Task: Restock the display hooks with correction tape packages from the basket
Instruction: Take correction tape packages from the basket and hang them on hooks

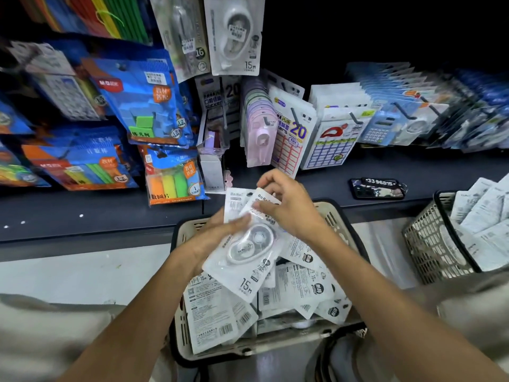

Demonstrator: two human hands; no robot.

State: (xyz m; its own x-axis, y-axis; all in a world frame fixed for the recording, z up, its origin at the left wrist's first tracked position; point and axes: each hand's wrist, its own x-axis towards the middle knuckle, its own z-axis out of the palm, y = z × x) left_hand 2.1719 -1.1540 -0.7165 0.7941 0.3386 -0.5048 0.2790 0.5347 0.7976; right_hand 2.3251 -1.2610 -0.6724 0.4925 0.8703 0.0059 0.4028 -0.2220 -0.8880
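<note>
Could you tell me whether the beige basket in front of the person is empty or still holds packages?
Still holding plenty. The beige basket has white correction tape packages piled loosely across it, hiding its bottom, below the hands.

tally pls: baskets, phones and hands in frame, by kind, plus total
Baskets: 2, a beige basket of correction tape packages and a grey mesh basket
Phones: 1, the phone on the shelf ledge
Hands: 2, left hand, right hand
Total: 5

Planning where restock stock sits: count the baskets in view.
2. A beige basket under the hands, full of packages; a grey mesh basket at right, partly cut off.
</note>
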